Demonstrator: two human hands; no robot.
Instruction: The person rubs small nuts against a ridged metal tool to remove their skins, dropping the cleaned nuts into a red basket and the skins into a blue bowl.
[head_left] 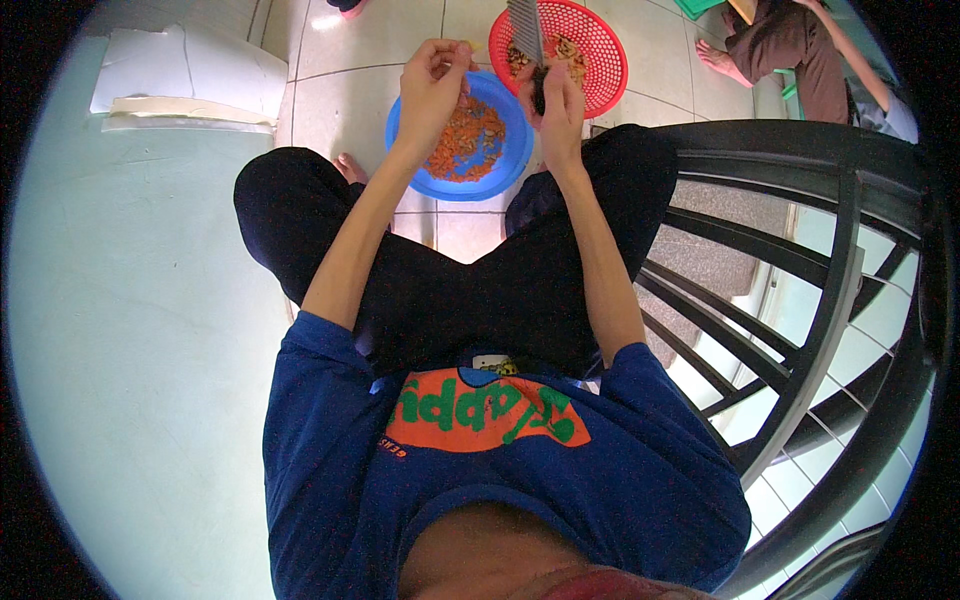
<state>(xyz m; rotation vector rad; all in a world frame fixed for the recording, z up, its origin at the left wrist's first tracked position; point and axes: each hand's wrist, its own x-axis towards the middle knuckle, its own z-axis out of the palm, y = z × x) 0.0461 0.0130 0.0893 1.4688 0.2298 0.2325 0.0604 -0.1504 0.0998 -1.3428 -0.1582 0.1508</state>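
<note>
My right hand (562,108) is wrapped round the dark handle of a knife (526,30). Its wide grey blade looks ridged and points up and away over the edge of a red colander (612,62). Pale and brownish pieces (568,58) lie in that colander, partly hidden by the blade and my hand. Over the far left rim of a blue basin (516,165), my left hand (436,82) is closed in a pinch. A small yellowish piece (477,46) shows at its fingertips, too small to name. Orange and brownish chopped bits (466,140) cover much of the basin's bottom.
A black metal railing (770,150) curves along my right side, with a grey speckled step (715,230) behind its bars. A pale wall (150,300) stands at my left. Another person's leg and arm (800,60) are at the far right. Tiled floor (350,95) lies under the basin.
</note>
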